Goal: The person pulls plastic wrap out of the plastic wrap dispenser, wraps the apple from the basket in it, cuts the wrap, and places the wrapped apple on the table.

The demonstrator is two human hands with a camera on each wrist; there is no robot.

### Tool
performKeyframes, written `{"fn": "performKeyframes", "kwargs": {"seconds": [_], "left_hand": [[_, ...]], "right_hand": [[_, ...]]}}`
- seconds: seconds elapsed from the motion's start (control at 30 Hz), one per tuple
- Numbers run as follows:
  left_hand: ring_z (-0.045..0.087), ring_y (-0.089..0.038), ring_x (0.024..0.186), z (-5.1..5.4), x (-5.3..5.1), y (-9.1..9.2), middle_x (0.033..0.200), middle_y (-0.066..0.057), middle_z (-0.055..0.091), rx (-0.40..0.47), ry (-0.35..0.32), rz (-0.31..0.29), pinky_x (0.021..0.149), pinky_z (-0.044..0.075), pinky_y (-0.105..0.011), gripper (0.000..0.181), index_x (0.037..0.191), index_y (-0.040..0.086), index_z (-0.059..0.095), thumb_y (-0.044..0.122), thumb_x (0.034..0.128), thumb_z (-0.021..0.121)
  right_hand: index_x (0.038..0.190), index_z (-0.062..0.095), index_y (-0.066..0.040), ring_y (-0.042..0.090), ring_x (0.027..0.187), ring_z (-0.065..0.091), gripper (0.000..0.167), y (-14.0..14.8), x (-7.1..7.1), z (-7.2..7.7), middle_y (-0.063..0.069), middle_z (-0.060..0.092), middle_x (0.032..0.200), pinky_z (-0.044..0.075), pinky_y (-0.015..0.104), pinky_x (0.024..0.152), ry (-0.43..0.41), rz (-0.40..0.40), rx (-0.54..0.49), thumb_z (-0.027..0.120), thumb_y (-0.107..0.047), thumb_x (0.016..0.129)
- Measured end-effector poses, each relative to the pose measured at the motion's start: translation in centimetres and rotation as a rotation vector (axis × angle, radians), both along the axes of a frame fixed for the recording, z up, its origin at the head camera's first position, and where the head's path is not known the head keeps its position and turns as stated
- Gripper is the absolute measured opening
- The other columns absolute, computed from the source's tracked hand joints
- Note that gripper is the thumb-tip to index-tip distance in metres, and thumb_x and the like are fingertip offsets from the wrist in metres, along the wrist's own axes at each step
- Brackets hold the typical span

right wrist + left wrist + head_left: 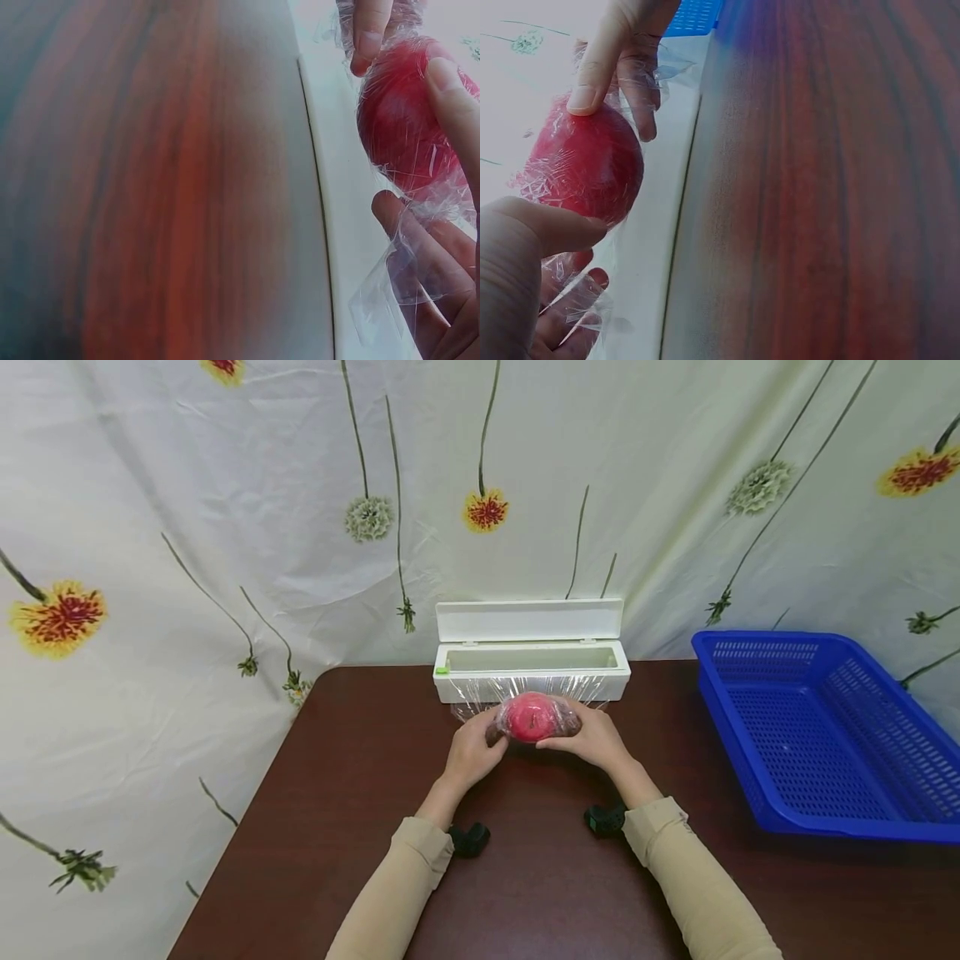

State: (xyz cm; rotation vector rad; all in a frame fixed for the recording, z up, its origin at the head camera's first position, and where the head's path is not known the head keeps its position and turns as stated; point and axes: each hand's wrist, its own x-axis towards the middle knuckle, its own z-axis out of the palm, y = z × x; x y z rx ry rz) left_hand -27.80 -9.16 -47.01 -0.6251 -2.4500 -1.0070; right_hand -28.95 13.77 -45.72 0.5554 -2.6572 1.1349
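Observation:
Between both hands, just in front of a white cling film box [531, 687], is a round red fruit that looks like an apple [531, 717], wrapped in clear cling film [551, 176]. My left hand [474, 750] holds its left side, with the thumb pressed on the fruit in the left wrist view. On the other side my right hand [596, 739] grips it, thumb on the red surface and fingers behind the film in the right wrist view. Loose film spreads over the fingers and stretches toward the box front. The fruit's underside is hidden.
The box lid [529, 621] stands raised against the floral curtain [300, 510]. A blue plastic basket [765, 802] sits at the right of the dark brown table [525, 902].

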Motion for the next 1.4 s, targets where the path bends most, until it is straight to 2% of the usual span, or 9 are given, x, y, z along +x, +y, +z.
{"fn": "performKeyframes", "kwargs": {"seconds": [0.17, 0.33, 0.4, 0.67, 0.87, 1.0, 1.1, 1.27, 1.4], "left_hand": [[0.057, -0.025, 0.106, -0.3, -0.2, -0.1, 0.116, -0.011, 0.060, 0.024, 0.020, -0.026, 0.089, 0.047, -0.043, 0.049, 0.122, 0.007, 0.058, 0.018, 0.0774, 0.074], [0.050, -0.027, 0.119, -0.1, -0.4, 0.1, 0.132, -0.011, 0.053, 0.028, -0.025, -0.050, 0.096, 0.042, -0.047, 0.077, 0.137, 0.011, 0.046, 0.030, 0.0723, 0.081], [0.049, -0.026, 0.121, 0.1, -0.6, 0.2, 0.135, -0.010, 0.050, 0.020, -0.032, -0.064, 0.097, 0.041, -0.047, 0.082, 0.141, 0.013, 0.042, 0.034, 0.0719, 0.082], [0.051, -0.019, 0.118, 0.4, -1.3, 0.1, 0.130, -0.004, 0.054, -0.002, -0.033, -0.135, 0.099, 0.041, -0.038, 0.069, 0.135, 0.015, 0.047, 0.032, 0.0764, 0.079], [0.052, -0.020, 0.116, 0.5, -1.6, 0.0, 0.127, -0.006, 0.056, 0.003, -0.064, -0.123, 0.098, 0.042, -0.041, 0.066, 0.133, 0.014, 0.049, 0.033, 0.0765, 0.078], [0.052, -0.019, 0.117, 0.4, -1.9, 0.0, 0.127, -0.005, 0.055, -0.019, -0.087, -0.112, 0.099, 0.041, -0.039, 0.065, 0.133, 0.015, 0.049, 0.036, 0.0775, 0.077], [0.052, -0.019, 0.117, 0.4, -2.1, 0.0, 0.127, -0.005, 0.056, -0.031, -0.097, -0.112, 0.099, 0.041, -0.039, 0.065, 0.133, 0.015, 0.050, 0.036, 0.0776, 0.077], [0.052, -0.019, 0.117, 0.6, -2.2, 0.1, 0.128, -0.005, 0.056, -0.037, -0.121, -0.104, 0.098, 0.041, -0.039, 0.066, 0.133, 0.014, 0.050, 0.037, 0.0772, 0.077], [0.052, -0.020, 0.117, 0.7, -2.2, 0.1, 0.128, -0.005, 0.056, -0.049, -0.142, -0.094, 0.098, 0.041, -0.040, 0.066, 0.133, 0.014, 0.051, 0.038, 0.0768, 0.077]], "right_hand": [[0.129, 0.057, -0.017, 0.027, 0.106, 0.059, 0.080, 0.0, -0.1, -0.2, 0.009, 0.064, 0.117, 0.047, 0.046, 0.088, -0.003, 0.001, -0.021, 0.084, -0.050, 0.062], [0.128, 0.058, -0.015, 0.027, 0.104, 0.060, 0.078, 0.1, -0.2, -0.2, 0.009, 0.064, 0.116, 0.049, 0.046, 0.087, -0.019, 0.005, -0.038, 0.083, -0.050, 0.063], [0.127, 0.059, -0.013, 0.026, 0.103, 0.061, 0.076, 0.1, -0.3, -0.2, 0.009, 0.065, 0.115, 0.049, 0.046, 0.086, -0.025, 0.008, -0.042, 0.082, -0.050, 0.065], [0.121, 0.063, -0.013, 0.021, 0.098, 0.062, 0.066, 0.1, -1.1, -0.5, 0.005, 0.067, 0.109, 0.051, 0.041, 0.084, -0.073, 0.026, -0.058, 0.079, -0.052, 0.069], [0.123, 0.061, -0.012, 0.021, 0.102, 0.059, 0.066, -0.1, -1.4, -1.0, 0.006, 0.064, 0.114, 0.048, 0.043, 0.088, -0.121, 0.037, -0.113, 0.077, -0.051, 0.072], [0.119, 0.061, -0.005, 0.026, 0.106, 0.052, 0.065, -0.2, -1.5, -1.3, 0.009, 0.055, 0.120, 0.045, 0.048, 0.092, -0.114, 0.024, -0.121, 0.077, -0.048, 0.072], [0.120, 0.059, -0.004, 0.027, 0.108, 0.049, 0.067, -0.2, -1.6, -1.4, 0.011, 0.050, 0.121, 0.043, 0.049, 0.094, -0.124, 0.013, -0.131, 0.078, -0.047, 0.072], [0.125, 0.056, -0.010, 0.026, 0.106, 0.054, 0.065, -0.2, -1.8, -1.4, 0.009, 0.057, 0.118, 0.045, 0.046, 0.092, -0.152, 0.030, -0.165, 0.078, -0.042, 0.074], [0.129, 0.053, -0.009, 0.028, 0.110, 0.053, 0.068, -0.1, -1.8, -1.3, 0.011, 0.056, 0.124, 0.044, 0.047, 0.093, -0.175, 0.024, -0.150, 0.077, -0.044, 0.075]]}}
